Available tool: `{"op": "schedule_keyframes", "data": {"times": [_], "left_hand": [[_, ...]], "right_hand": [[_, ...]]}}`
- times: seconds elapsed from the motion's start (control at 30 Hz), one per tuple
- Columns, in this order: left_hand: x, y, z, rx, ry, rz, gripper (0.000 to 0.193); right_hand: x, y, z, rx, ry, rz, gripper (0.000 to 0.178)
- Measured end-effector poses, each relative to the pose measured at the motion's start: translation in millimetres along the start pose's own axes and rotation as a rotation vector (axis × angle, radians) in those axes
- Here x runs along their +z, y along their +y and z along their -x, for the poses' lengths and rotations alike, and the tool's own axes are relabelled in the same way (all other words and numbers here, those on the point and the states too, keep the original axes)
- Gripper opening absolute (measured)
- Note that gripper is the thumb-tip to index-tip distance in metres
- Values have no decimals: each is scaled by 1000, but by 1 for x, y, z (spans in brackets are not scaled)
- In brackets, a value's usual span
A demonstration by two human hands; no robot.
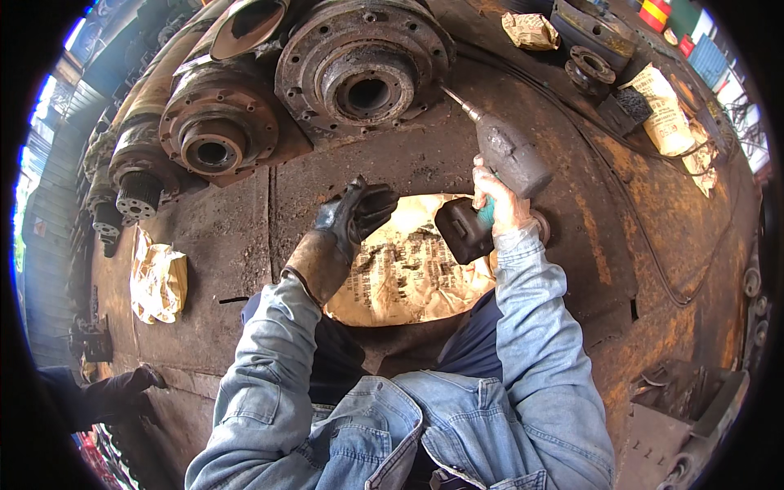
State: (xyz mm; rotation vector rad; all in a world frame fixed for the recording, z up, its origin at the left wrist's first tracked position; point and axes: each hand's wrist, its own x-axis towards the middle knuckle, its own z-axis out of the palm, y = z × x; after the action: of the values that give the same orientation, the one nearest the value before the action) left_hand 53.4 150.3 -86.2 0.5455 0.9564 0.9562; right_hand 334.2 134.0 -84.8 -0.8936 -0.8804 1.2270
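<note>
My right hand [508, 200] is closed round the grip of a grimy cordless impact driver [513, 155] with a dark battery pack at its base. The driver's long, thin bit [460, 101] points up and left, its tip at the right rim of a large round steel flange [339, 61] with bolt holes round it and a hollow hub. I cannot tell whether the tip sits in a bolt hole. My left hand [353, 214], in a dark, dirty glove, is held out in front of the flange with its fingers stretched to the right. It holds nothing.
Greasy cylinders with flanged ends [214, 147] lie in a row at far left. A printed paper sack [400, 269] lies between my knees; crumpled paper [158, 278] is at left. Cables [588, 139] cross the floor at right. Someone's dark-clothed leg [106, 392] shows at lower left.
</note>
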Motion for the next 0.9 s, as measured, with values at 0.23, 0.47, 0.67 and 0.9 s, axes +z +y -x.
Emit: {"op": "schedule_keyframes", "data": {"times": [0.23, 0.47, 0.67, 0.9], "left_hand": [[8, -2, 1, -13, 3, -24, 63], [-3, -3, 5, 31, 1, -85, 65], [-8, -11, -5, 3, -22, -101, 66], [-3, -9, -11, -50, -30, -105, 68]], "right_hand": [[-9, 49, -14, -89, -35, -64, 37], [-21, 65, -27, -151, -133, 225, 68], [-10, 87, -22, -411, -53, 894, 46], [-20, 116, -37, -419, 27, 720, 33]]}}
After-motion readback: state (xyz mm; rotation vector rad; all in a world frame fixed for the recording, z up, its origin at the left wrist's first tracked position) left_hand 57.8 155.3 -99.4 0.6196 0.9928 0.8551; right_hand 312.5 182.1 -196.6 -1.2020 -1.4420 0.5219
